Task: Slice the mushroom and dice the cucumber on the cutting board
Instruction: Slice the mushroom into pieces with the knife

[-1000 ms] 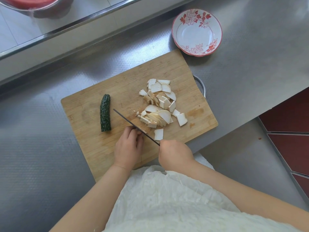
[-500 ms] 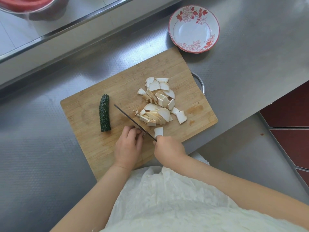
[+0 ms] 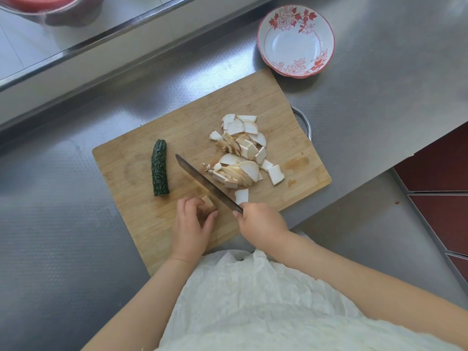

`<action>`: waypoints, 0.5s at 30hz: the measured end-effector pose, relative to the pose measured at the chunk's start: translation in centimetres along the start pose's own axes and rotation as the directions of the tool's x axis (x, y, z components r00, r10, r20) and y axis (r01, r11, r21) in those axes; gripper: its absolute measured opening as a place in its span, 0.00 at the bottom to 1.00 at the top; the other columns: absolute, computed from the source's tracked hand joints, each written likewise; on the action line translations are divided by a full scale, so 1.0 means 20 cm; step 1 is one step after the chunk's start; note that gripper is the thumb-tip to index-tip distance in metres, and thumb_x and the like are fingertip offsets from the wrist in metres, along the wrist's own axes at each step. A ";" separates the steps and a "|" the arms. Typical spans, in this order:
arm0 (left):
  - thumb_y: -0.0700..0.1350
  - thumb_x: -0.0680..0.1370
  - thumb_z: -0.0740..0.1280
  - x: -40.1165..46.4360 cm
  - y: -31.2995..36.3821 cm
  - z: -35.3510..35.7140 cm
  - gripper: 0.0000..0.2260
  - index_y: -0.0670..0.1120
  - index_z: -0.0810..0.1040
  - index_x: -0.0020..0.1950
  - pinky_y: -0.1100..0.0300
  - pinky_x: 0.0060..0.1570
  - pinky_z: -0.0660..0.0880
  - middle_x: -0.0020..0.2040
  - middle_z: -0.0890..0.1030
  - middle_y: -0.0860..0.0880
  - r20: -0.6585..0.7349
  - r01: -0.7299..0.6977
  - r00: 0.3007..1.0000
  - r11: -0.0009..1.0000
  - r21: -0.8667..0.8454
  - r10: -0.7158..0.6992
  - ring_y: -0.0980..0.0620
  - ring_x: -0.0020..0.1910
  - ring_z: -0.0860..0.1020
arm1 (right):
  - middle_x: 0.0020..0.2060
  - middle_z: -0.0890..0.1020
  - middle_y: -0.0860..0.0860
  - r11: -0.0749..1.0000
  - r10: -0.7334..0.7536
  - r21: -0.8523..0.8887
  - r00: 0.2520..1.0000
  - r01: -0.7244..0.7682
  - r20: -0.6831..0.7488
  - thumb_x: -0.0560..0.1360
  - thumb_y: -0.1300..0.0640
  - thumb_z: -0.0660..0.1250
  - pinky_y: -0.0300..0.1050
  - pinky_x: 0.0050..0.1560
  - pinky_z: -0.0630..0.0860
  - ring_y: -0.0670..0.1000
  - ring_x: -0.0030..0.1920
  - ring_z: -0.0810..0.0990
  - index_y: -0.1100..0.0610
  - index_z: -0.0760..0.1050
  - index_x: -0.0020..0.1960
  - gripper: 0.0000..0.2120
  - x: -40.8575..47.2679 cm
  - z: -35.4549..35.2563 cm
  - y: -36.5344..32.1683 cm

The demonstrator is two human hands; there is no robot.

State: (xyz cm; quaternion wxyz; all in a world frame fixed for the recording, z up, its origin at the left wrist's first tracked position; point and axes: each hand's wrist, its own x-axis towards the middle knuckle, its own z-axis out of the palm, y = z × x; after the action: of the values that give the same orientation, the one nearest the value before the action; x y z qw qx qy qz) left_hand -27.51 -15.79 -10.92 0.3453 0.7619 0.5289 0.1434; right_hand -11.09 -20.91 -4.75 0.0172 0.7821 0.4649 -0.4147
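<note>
Head view. Bowl, white with red floral rim, sits on the steel counter just beyond the far right corner of the cutting board; nothing in it. Top left corner: a clear container with something red inside, partly cut off by the frame edge; contents cannot be identified.

Cutting board is wooden, lying at an angle on the counter, with a metal loop handle on its right edge. Cucumber, dark green and bumpy, lies whole on the left part of the board, apart from everything else. Mushroom slices are heaped on the right half of the board, pale with tan edges; one loose piece lies just beside the blade near the right hand.

Left hand has its fingers curled round a remaining mushroom piece, pinning it to the board at the near side. Right hand grips the handle of the knife; the blade runs diagonally away toward the cucumber, between the held piece and the slice heap.

Counter is textured stainless steel with a raised ledge along the far side. Red-brown floor tiles show at the right. White crinkled garment fills the bottom.
</note>
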 end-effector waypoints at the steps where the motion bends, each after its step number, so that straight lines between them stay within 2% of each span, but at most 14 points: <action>1: 0.44 0.73 0.73 0.00 0.01 0.00 0.12 0.44 0.73 0.50 0.51 0.39 0.77 0.50 0.69 0.52 0.001 0.008 1.000 1.000 -0.007 -0.008 0.52 0.41 0.73 | 0.43 0.81 0.56 1.000 -0.008 -0.001 1.000 0.008 0.009 0.82 0.48 0.54 0.45 0.35 0.70 0.57 0.43 0.79 0.57 0.74 0.52 0.15 -0.01 0.01 -0.01; 6: 0.47 0.74 0.72 0.05 0.05 0.03 0.10 0.45 0.73 0.47 0.52 0.39 0.77 0.48 0.69 0.53 -0.012 0.080 0.997 0.994 -0.081 -0.081 0.53 0.41 0.74 | 0.43 0.81 0.55 0.999 -0.022 -0.036 0.999 0.021 -0.024 0.82 0.48 0.54 0.44 0.34 0.69 0.57 0.41 0.78 0.57 0.74 0.53 0.15 0.01 -0.01 -0.02; 9: 0.50 0.77 0.67 0.06 0.06 0.04 0.10 0.44 0.74 0.47 0.56 0.40 0.73 0.46 0.72 0.51 -0.003 -0.018 1.000 0.999 -0.041 0.018 0.50 0.43 0.74 | 0.45 0.81 0.55 1.000 0.014 -0.022 0.999 -0.015 -0.037 0.82 0.48 0.55 0.44 0.36 0.70 0.57 0.44 0.79 0.57 0.75 0.54 0.15 0.04 -0.04 -0.02; 12: 0.52 0.79 0.57 0.08 0.05 0.02 0.14 0.42 0.76 0.47 0.62 0.41 0.66 0.44 0.74 0.49 0.019 -0.115 0.993 0.992 0.045 0.114 0.50 0.44 0.73 | 0.44 0.81 0.55 1.000 0.022 -0.021 0.999 -0.023 -0.033 0.82 0.49 0.54 0.45 0.36 0.71 0.57 0.44 0.79 0.57 0.74 0.53 0.15 0.03 -0.04 -0.03; 15: 0.50 0.79 0.58 0.10 0.02 0.01 0.14 0.42 0.78 0.48 0.58 0.40 0.70 0.44 0.77 0.48 0.021 -0.147 0.989 0.982 0.122 0.146 0.49 0.44 0.73 | 0.42 0.81 0.55 0.995 -0.024 -0.095 0.998 0.018 -0.063 0.82 0.50 0.54 0.45 0.34 0.72 0.58 0.42 0.79 0.57 0.74 0.53 0.14 -0.01 -0.04 -0.02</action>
State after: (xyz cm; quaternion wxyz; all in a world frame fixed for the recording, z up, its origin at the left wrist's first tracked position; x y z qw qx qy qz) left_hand -26.34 -14.23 -11.16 0.2894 0.8194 0.4771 0.1308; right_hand -10.97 -20.50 -3.97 0.0351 0.7883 0.4925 -0.3671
